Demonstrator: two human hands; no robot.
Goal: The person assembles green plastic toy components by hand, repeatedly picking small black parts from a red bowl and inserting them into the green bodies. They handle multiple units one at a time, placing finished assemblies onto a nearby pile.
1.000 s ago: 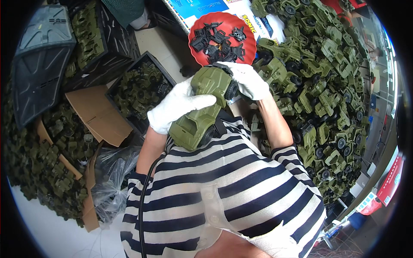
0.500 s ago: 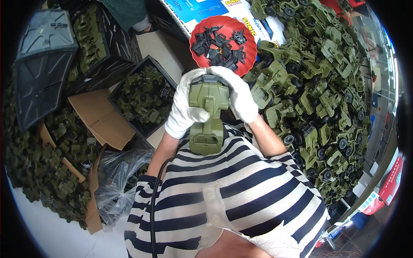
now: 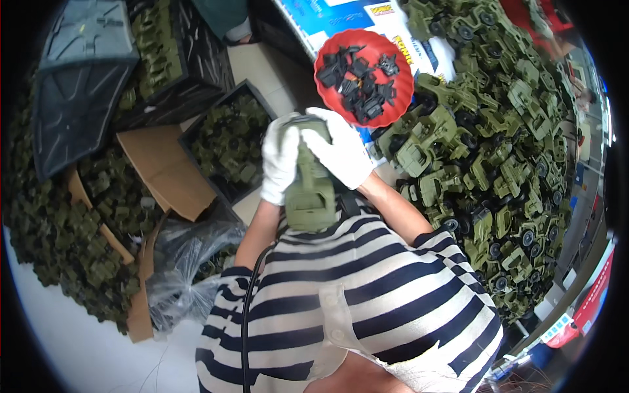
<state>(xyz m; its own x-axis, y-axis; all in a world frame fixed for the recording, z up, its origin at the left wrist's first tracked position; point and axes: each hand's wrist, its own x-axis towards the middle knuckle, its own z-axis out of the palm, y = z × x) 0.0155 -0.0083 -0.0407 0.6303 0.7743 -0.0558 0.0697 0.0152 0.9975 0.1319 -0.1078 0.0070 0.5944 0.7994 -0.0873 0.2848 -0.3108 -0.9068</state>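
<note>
Both my hands wear white gloves and grip a green plastic toy vehicle body (image 3: 310,201) in front of my chest. My left hand (image 3: 280,160) wraps its left side near the far end. On the opposite side, my right hand (image 3: 341,150) lies over the far end with the thumb across the top. The fingers cover much of the upper part, and the near end with a rectangular recess shows. Just beyond my right hand stands a red scalloped bowl (image 3: 401,108) of small black plastic parts (image 3: 360,82).
A large heap of green toy vehicles (image 3: 485,164) with black wheels lies at the right. To the left are a black crate (image 3: 259,105) of green parts, an opened cardboard box (image 3: 164,170), clear plastic wrap (image 3: 187,268) and another green pile (image 3: 78,249). A black cable (image 3: 246,314) runs along my left side.
My right hand has moved in over the top of the toy body, thumb now across it. The left thumb has drawn back from its middle. The view has shifted slightly.
</note>
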